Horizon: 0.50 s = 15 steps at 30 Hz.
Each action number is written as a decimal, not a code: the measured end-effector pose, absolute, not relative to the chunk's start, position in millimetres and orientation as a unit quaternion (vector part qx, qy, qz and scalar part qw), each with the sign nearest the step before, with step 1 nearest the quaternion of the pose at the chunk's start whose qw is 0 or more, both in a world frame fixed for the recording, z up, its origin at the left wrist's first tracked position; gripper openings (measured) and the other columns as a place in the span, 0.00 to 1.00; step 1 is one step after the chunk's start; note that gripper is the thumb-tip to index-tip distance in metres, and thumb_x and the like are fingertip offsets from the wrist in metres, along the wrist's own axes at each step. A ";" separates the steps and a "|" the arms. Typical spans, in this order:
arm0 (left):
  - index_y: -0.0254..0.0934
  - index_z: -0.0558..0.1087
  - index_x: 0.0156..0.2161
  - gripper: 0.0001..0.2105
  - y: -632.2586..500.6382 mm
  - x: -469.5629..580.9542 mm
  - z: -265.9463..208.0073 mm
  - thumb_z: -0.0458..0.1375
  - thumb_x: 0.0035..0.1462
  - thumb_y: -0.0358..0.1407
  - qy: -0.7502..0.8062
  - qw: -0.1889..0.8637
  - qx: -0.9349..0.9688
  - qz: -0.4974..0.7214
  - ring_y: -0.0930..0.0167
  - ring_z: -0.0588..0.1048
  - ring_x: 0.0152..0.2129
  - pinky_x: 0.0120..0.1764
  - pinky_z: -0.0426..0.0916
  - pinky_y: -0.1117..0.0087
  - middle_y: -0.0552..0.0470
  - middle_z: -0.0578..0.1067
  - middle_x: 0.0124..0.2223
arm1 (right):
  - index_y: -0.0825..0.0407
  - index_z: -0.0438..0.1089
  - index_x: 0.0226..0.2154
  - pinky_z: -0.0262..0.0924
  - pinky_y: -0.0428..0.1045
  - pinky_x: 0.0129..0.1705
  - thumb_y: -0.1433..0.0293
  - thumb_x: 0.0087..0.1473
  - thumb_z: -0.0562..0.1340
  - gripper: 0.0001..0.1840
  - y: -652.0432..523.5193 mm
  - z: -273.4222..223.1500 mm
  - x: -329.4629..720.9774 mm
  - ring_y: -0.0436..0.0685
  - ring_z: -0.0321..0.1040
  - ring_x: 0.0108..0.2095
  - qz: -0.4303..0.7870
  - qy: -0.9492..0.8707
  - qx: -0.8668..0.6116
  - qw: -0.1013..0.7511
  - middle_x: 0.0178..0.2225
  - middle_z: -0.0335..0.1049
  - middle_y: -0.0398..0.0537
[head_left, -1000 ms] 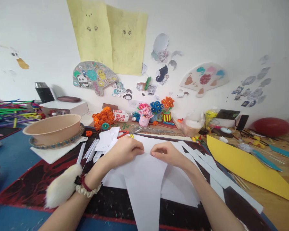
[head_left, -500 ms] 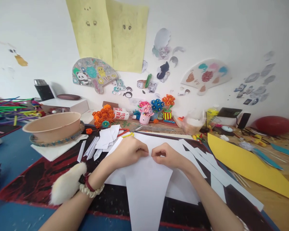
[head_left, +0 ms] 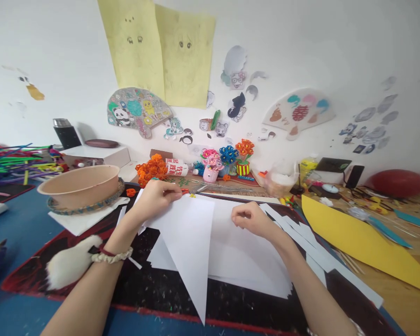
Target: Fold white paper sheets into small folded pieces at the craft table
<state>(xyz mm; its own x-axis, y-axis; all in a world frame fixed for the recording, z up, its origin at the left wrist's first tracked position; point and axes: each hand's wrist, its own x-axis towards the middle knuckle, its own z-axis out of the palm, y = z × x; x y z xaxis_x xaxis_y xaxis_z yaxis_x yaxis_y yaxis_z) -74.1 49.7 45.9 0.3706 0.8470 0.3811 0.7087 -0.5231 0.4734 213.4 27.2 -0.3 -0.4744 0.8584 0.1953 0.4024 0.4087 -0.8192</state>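
Two bare hands work over a cluttered craft table, seen from above and slightly behind. The left hand (head_left: 156, 197) is closed in a pinch on the upper left corner of a long white paper triangle (head_left: 188, 242), thumb and fingertips pressed together on the sheet, and the triangle hangs from that grip with its narrow point aimed down toward the viewer. A fluffy white pom-pom bracelet (head_left: 70, 266) sits on the left wrist. The right hand (head_left: 251, 217) rests just to the right of the triangle, fingers curled loosely into a half-closed fist with the thumb against the forefinger; whether it grips anything cannot be told. Beneath both hands lies a larger white sheet (head_left: 252, 261), spread flat on a red and black mat (head_left: 56, 252). White paper strips (head_left: 311, 242) fan out to the right of the sheet. Farther right lies a large yellow card shape (head_left: 357, 242). To the left, a tan bowl (head_left: 80, 185) stands on a white board, well apart from the hands, with a heap of coloured pipe cleaners (head_left: 17, 161) behind it. Just beyond the left hand sit orange paper flowers (head_left: 150, 169), and small pots of paper flowers (head_left: 227, 161) stand against the wall, which carries two yellow drawings (head_left: 161, 51) and paper cut-outs.
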 end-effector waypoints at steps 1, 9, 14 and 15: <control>0.35 0.76 0.30 0.09 49.5 -75.7 47.4 0.55 0.54 0.37 0.476 0.113 0.815 0.309 0.71 0.72 0.27 0.32 0.61 0.73 0.53 0.78 0.30 | 0.53 0.63 0.18 0.53 0.44 0.23 0.73 0.45 0.55 0.08 28.3 -0.6 213.0 0.48 0.57 0.20 0.364 -0.760 -0.416 0.341 0.18 0.60 0.40; 0.37 0.75 0.33 0.10 26.6 -30.4 41.4 0.52 0.58 0.35 0.508 0.032 0.812 0.286 0.69 0.73 0.27 0.29 0.58 0.72 0.50 0.78 0.31 | 0.54 0.69 0.40 0.62 0.49 0.33 0.57 0.53 0.59 0.19 35.0 -10.3 207.1 0.56 0.68 0.33 0.314 -0.712 -0.483 0.402 0.36 0.72 0.51; 0.37 0.75 0.36 0.12 9.8 -7.7 34.7 0.49 0.61 0.36 0.538 -0.053 0.803 0.250 0.66 0.74 0.28 0.28 0.57 0.71 0.48 0.78 0.31 | 0.53 0.71 0.41 0.63 0.52 0.36 0.62 0.52 0.60 0.16 33.9 -10.0 207.7 0.58 0.70 0.35 0.227 -0.695 -0.546 0.410 0.36 0.74 0.52; 0.37 0.75 0.36 0.11 6.9 -4.9 34.3 0.49 0.61 0.36 0.538 -0.050 0.800 0.259 0.67 0.75 0.28 0.28 0.57 0.71 0.48 0.79 0.31 | 0.53 0.71 0.41 0.63 0.52 0.37 0.62 0.52 0.59 0.16 33.1 -8.8 206.9 0.59 0.70 0.35 0.203 -0.688 -0.556 0.419 0.36 0.74 0.52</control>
